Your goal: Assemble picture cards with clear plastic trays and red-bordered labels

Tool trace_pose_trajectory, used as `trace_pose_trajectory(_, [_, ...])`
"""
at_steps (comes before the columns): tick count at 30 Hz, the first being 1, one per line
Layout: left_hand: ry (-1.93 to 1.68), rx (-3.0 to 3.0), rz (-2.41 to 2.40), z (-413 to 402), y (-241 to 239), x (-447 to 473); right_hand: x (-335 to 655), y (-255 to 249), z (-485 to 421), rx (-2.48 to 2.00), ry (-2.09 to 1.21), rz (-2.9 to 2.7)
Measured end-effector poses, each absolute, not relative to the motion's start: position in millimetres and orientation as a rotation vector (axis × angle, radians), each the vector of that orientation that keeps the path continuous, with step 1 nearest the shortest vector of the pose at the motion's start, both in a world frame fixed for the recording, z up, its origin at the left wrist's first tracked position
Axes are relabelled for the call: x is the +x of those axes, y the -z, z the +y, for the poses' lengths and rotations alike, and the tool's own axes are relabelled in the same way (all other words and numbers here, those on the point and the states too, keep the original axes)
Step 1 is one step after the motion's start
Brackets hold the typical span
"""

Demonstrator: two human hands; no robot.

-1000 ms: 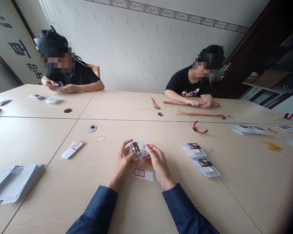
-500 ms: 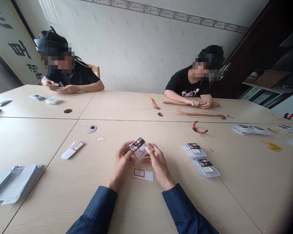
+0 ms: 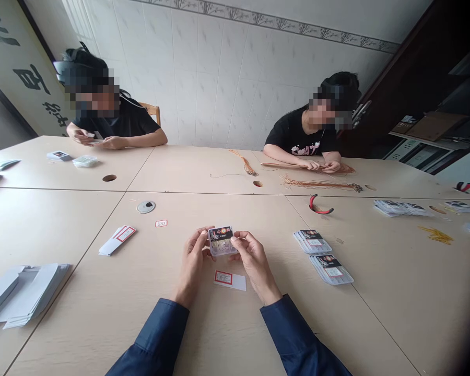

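Observation:
Between my two hands is a small clear plastic box [image 3: 221, 243] with a black printed label along its top and small hook-like pieces inside. My left hand [image 3: 194, 254] grips its left edge, thumb in front. On the right edge, my right hand [image 3: 254, 257] pinches it with the thumb over the front. Just below, on the table, lies a white paper strip [image 3: 238, 282] bearing a red-framed sticker. Two stacks of similar boxes, the farther stack [image 3: 312, 242] and the nearer stack [image 3: 331, 269], rest to the right of my right hand.
Left of my hands are white strips [image 3: 112, 246], a small red-edged label [image 3: 161, 223] and stacked white cards [image 3: 35, 292]. Red-handled pliers [image 3: 320, 207] and yellow pieces [image 3: 435, 235] lie to the right. Two people sit opposite, one near orange cords [image 3: 317, 184].
The plastic box has turned from a tilt to nearly level, so its label now faces me squarely. My left fingers have shifted along its edge.

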State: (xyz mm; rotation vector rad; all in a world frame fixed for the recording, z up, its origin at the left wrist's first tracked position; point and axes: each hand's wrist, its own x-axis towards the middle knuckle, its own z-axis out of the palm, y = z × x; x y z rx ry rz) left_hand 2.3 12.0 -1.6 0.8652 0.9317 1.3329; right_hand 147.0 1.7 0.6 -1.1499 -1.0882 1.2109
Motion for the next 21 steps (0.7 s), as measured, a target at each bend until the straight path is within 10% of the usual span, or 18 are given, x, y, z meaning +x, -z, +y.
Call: trace_pose_trajectory(21, [-1.397, 1.227, 1.392, 18.1, 8.4, -5.8, 167.7, -15.1, -12.3, -1.409, -0.742, -2.263])
